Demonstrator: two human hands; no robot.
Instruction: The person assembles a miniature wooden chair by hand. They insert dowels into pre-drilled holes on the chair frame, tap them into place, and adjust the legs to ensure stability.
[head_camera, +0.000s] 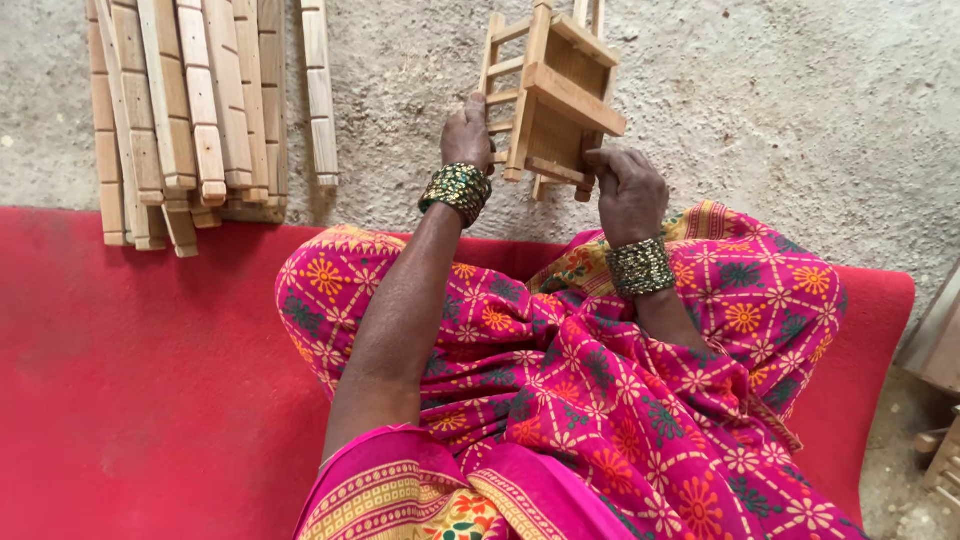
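A red mat (130, 400) covers the lower part of the view, its far edge running straight across where it meets a rough grey concrete floor (800, 110). The person sits on the mat, their lap wrapped in magenta cloth printed with orange and green flowers (600, 400), knees reaching toward the mat's far edge.

At the mat's far left corner lies a pile of turned wooden slats (190, 110), laid side by side and partly overlapping, their near ends resting over the mat's edge and their far ends out on the concrete. One slat (318, 95) lies just beside the pile on its right, wholly on the concrete.

Above the concrete, just beyond the mat's far edge and in front of the knees, a small wooden frame (550, 95) built of rails and rungs, like a miniature stool or rack, is held up tilted in both hands. The left hand (468, 135) grips the frame's left upright, fingers curled around it beside the ladder-like rungs. The right hand (625, 190) is closed on the frame's lower right corner, fingers wrapped around a rail end. Each wrist carries a broad stack of bangles, green and gold on the left (456, 190), pale gold on the right (640, 266).

At the right edge, beyond the mat, parts of more pale wooden pieces (940, 400) show.
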